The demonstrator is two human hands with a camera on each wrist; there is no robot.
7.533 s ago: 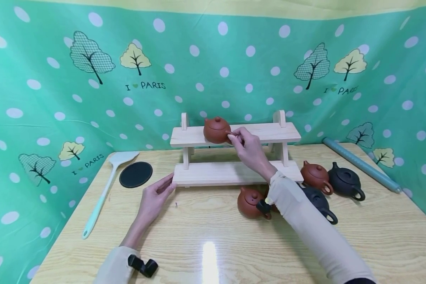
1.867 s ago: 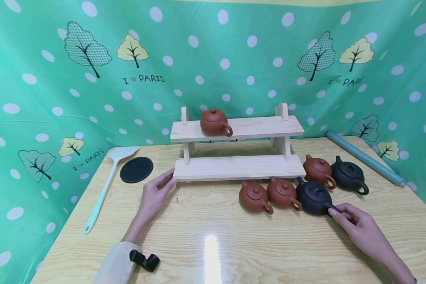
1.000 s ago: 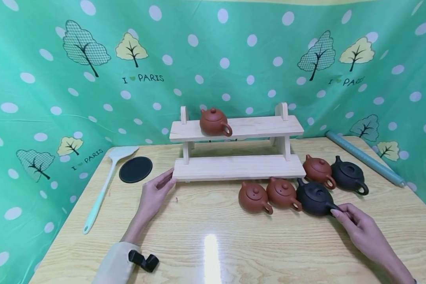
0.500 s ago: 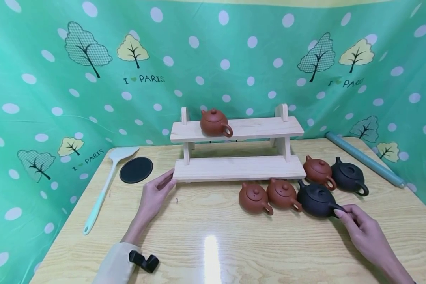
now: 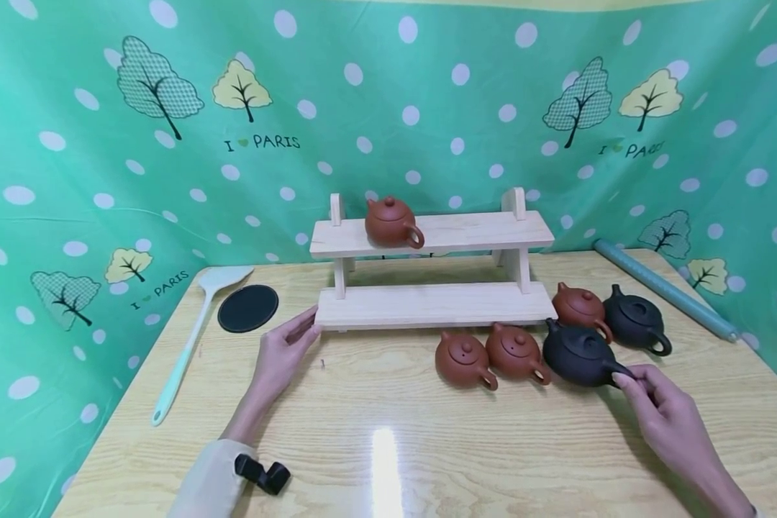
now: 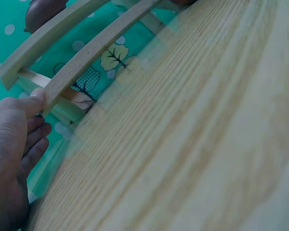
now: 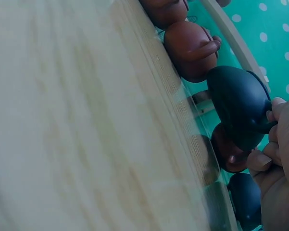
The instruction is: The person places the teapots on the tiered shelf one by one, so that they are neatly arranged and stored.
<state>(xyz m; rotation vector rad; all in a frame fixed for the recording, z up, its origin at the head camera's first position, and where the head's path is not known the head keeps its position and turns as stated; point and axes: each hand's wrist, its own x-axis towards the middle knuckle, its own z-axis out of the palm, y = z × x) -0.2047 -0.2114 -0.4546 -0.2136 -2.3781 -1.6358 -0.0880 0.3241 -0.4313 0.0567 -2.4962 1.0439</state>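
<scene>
My right hand (image 5: pixel 670 424) pinches the handle of a black teapot (image 5: pixel 579 356). In the right wrist view this black teapot (image 7: pixel 240 103) appears raised off the table, its handle between thumb and fingers. At the left end of a two-tier wooden shelf (image 5: pixel 427 306), my left hand (image 5: pixel 283 356) grips the lower board, with the thumb (image 6: pixel 37 96) against its edge in the left wrist view. A reddish-brown teapot (image 5: pixel 391 223) stands on the upper tier, left of middle. Two more brown teapots, one left (image 5: pixel 464 360) and one right (image 5: pixel 516 352), sit before the shelf.
Behind the held teapot stand another brown teapot (image 5: pixel 579 309) and a second black teapot (image 5: pixel 636 320). A teal roll (image 5: pixel 663 288) lies at the back right. On the left are a pale spatula (image 5: pixel 191 352) and a black round mat (image 5: pixel 248 308). A green curtain (image 5: pixel 388 129) hangs behind.
My right hand has let go of the brown teapot on the upper tier and taken the black teapot's handle. That teapot has just risen and shifted slightly right. My left hand has stayed put.
</scene>
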